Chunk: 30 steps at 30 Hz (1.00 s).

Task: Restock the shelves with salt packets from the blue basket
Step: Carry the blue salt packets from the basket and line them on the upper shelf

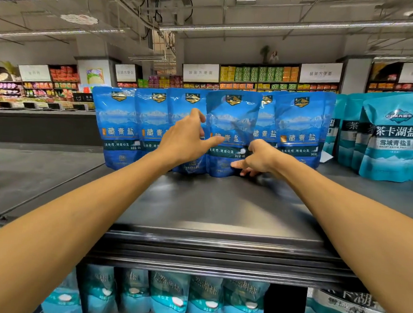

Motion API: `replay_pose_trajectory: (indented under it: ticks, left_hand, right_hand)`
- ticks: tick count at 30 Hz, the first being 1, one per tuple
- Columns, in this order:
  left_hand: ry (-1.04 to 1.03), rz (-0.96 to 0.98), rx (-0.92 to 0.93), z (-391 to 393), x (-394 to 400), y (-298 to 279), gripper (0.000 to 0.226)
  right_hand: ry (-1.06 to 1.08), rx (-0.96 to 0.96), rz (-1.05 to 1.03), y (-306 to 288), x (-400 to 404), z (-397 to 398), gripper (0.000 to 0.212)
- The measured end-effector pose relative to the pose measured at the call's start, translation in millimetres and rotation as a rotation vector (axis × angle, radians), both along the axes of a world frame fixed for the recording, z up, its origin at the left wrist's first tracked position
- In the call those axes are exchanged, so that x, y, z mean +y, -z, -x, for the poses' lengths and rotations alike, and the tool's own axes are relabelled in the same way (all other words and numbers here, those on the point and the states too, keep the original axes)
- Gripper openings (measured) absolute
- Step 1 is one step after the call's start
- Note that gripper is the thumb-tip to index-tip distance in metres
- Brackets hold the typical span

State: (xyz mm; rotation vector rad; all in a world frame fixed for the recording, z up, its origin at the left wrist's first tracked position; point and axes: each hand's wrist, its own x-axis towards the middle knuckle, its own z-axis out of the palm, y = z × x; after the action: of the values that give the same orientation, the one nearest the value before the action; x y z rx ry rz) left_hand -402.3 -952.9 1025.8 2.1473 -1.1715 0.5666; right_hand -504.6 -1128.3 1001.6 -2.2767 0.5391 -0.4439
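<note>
Both hands are out over the top shelf (210, 204), setting one blue salt packet (230, 133) upright in the front of its row. The left hand (189, 141) is spread open, thumb on the packet's face just right of it. The right hand (258, 159) has its fingers at the packet's lower edge; blur leaves it unclear whether they pinch it or only press.

To finish well, I would square the base flat on the shelf, nudge the packet back until it leans on the row of blue packets (121, 125) behind the hands, then let go gently so it does not tip forward.

The shelf is dark, smooth metal. Teal salt packets (393, 142) stand well right of the right hand, more on the lower shelf (169, 295) beneath the forearms. The blue basket is out of view. Beyond lie supermarket aisles.
</note>
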Motion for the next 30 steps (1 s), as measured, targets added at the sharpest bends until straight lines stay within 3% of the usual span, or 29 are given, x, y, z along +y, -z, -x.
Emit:
replay_pose_trajectory:
  ticks: [4,11,17,21,30]
  left_hand:
    - [0.021,-0.021,0.021,7,-18,3,0.084]
    - [0.07,-0.027,-0.061,6,-30,19,0.086]
    - [0.041,-0.048,-0.064,2,-31,26,0.081]
    - [0.03,-0.079,-0.038,7,-32,29,0.062]
    - [0.032,-0.112,-0.072,12,-28,28,0.052]
  right_hand:
    - [-0.016,0.001,0.069,0,-5,-1,0.036]
    - [-0.015,0.061,0.225,-1,-11,2,0.042]
    - [-0.044,0.018,0.209,4,-13,5,0.04]
    - [-0.067,-0.086,0.139,5,-12,6,0.034]
    - [0.06,-0.115,0.153,3,-14,4,0.06]
